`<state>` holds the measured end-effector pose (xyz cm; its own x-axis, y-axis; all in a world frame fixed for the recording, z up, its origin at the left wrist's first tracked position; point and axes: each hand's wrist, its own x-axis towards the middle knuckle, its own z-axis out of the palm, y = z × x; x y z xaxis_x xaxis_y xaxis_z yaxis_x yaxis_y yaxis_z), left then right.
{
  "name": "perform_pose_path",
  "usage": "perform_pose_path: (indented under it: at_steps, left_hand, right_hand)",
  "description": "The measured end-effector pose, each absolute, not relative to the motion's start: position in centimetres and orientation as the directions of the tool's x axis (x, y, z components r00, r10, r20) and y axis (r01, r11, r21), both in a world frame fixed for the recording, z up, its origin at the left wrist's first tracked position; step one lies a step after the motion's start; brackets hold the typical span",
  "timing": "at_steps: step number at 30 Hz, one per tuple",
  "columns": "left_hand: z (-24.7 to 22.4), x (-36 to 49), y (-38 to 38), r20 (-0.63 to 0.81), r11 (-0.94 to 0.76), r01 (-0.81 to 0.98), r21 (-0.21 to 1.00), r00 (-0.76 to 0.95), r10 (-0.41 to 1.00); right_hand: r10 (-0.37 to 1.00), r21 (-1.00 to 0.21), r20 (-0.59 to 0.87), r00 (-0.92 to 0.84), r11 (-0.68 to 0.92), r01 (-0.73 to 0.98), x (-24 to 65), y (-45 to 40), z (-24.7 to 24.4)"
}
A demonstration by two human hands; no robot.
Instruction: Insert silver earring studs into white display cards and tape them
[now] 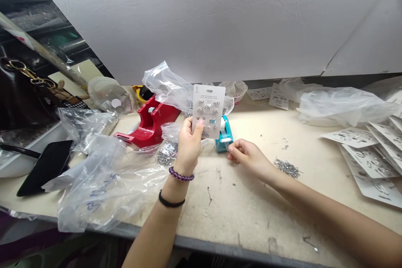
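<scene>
My left hand point(190, 138) grips a white earring card point(207, 106) by its lower left edge, thumb across the front. Rows of small studs and a few dangling pieces are mounted on the card, which is held upright above the table. Just behind its lower right corner stands a small teal tape dispenser point(224, 134). My right hand point(246, 154) is at the dispenser's front edge, thumb and forefinger pinched on the end of the clear tape point(226, 144). Right of that hand lies a pile of small metal earring pieces point(287, 168).
A larger red tape dispenser point(153, 123) stands left of my left hand. Clear plastic bags point(109, 192) spread across the left side, beside a black phone point(47, 167). Stacked earring cards point(367, 159) lie at the right. A white panel point(220, 21) rises behind the table.
</scene>
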<state>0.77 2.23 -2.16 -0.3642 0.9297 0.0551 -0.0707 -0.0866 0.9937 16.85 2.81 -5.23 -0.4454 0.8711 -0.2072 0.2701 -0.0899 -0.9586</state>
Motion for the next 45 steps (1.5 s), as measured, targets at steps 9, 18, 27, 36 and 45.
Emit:
perform_pose_path:
  at_steps: [9,18,27,36,45]
  left_hand:
    - [-2.1,1.2,2.2,0.025,-0.071,-0.109,0.991,-0.368,0.929]
    - [-1.7,1.3,2.1,-0.085,0.005,-0.226,0.974,-0.347,0.934]
    - [-0.4,2.7,0.4,-0.061,0.033,-0.327,0.944,-0.075,0.995]
    - [-1.5,3.8,-0.1,0.006,0.0,-0.19,0.982,0.03,1.0]
    - [-1.5,4.1,-0.4,0.027,-0.025,-0.047,0.999,0.043,0.999]
  right_hand:
    - [0.856,-0.889,-0.091,-0.508,0.16,0.429,17.2,2.8,-5.0]
    - [0.789,-0.923,-0.125,-0.601,0.129,0.362,17.8,3.3,-5.5]
    - [0.806,-0.859,0.166,-0.568,0.401,0.317,21.8,2.8,0.4]
    - [0.645,-0.422,0.147,-0.75,0.727,0.542,21.1,5.0,4.5]
    - [0.633,-0.289,0.067,-0.772,0.752,0.592,18.9,6.4,3.6]
